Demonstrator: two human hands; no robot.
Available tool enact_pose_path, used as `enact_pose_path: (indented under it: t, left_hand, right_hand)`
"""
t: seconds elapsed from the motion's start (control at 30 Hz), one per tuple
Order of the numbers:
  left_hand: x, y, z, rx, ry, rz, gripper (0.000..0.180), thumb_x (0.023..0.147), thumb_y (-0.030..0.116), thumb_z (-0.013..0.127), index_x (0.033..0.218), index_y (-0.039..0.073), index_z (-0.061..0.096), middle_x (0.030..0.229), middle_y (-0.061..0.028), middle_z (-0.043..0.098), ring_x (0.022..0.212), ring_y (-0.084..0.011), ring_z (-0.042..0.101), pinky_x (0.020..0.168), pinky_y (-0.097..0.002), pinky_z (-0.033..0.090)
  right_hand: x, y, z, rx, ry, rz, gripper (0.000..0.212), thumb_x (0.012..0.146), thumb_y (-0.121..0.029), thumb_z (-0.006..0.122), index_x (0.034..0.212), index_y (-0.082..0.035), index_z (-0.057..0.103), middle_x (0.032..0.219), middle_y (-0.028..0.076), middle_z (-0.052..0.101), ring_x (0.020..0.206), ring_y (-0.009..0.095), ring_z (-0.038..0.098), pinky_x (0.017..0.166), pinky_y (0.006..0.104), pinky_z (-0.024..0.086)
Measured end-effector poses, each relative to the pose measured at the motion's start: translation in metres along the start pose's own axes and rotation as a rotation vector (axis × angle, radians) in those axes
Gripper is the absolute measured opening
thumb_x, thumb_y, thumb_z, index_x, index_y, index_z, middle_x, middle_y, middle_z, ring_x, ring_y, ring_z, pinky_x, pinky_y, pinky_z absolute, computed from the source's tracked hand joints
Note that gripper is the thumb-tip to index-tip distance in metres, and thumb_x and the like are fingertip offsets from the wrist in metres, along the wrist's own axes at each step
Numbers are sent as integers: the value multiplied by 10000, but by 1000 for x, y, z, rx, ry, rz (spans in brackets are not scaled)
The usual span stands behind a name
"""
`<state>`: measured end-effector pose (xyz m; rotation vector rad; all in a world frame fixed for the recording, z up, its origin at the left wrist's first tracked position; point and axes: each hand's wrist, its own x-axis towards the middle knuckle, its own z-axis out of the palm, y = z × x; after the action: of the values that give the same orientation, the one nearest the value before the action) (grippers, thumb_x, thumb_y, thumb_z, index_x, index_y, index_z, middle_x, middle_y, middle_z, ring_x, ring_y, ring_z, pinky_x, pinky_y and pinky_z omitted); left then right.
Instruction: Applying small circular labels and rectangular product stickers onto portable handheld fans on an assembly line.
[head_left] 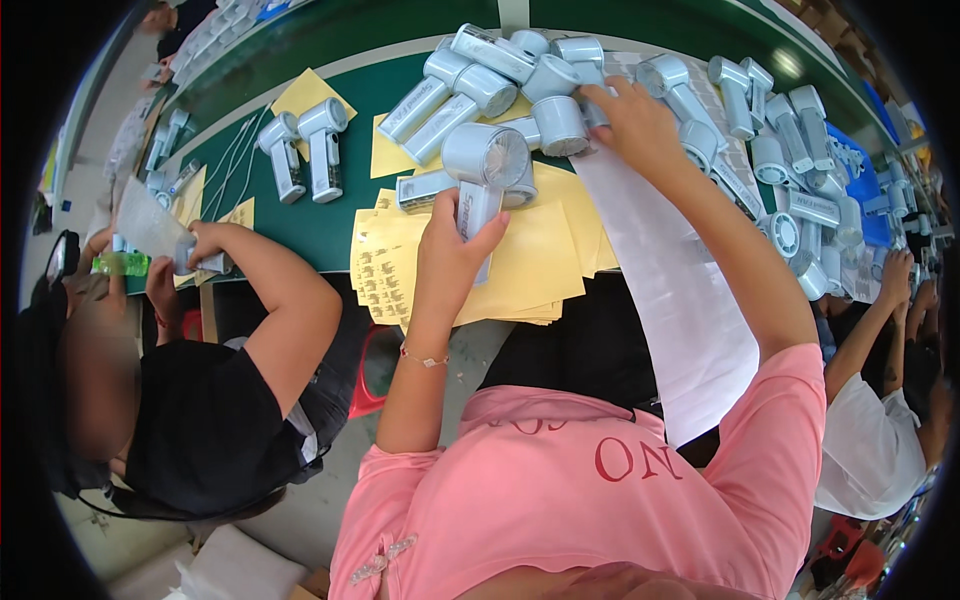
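Observation:
My left hand (pixel 448 245) is closed around the handle of a pale blue handheld fan (pixel 482 158), its round head up, above a stack of yellow sheets (pixel 520 275). Farther off and to the right, my right hand (pixel 640 125) has its fingers curled at the end of another handheld fan (pixel 559 126) in the pile. Its thumb and fingertips seem to grip that fan's head, though the contact is partly hidden. Behind the held fan, another fan (pixel 425 188) lies on the yellow sheets. More fans (pixel 495 52) are heaped at the back.
A long white sheet (pixel 675 300) hangs over the front edge of the green table (pixel 375 95). Two fans (pixel 322 150) lie at the left, near white cables (pixel 232 165). Many fans and a blue bin (pixel 870 190) fill the right. Co-workers sit on both sides.

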<state>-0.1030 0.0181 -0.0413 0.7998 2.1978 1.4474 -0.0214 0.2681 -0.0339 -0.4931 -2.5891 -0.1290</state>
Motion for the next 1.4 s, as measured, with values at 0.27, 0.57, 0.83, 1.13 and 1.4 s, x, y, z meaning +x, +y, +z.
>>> enact_pose_path:
  t: [0.27,0.57,0.83,1.13,1.4]
  left_hand:
    - [0,-1,-2,-21,-6,14,518,752,335,681,1066,-26,481,903,-184,603,783,-255,593,704,-332,464]
    - [2,2,-3,-14,-12,1,515,750,334,680,1056,-29,480,894,-187,598,773,-264,588,701,-341,462]
    - [2,0,-3,-21,-13,6,532,747,348,674,1063,-31,477,883,-201,597,778,-293,592,696,-350,461]
    - [5,-1,-5,6,-11,37,553,745,367,670,1062,-42,475,876,-215,597,762,-303,596,686,-358,464]
    - [0,13,-4,130,10,27,527,747,353,665,1045,-41,481,878,-230,599,798,-336,605,697,-371,469]
  right_hand:
    - [-3,5,-12,-39,-46,-115,218,686,-30,646,901,-64,637,1052,93,572,917,246,562,693,334,482]
    - [-9,-2,-7,618,-380,163,321,697,-94,715,1011,-66,651,876,66,536,745,181,511,691,280,445]
    - [-11,4,0,585,-338,-81,198,719,-40,670,914,-52,637,963,64,515,829,212,555,713,304,452]
    - [5,6,-9,544,-551,-150,181,735,10,622,866,-59,517,952,44,510,834,199,541,707,288,435]
    - [-8,9,-16,663,-458,-126,211,726,22,629,866,-61,494,904,64,565,769,218,535,678,288,435]
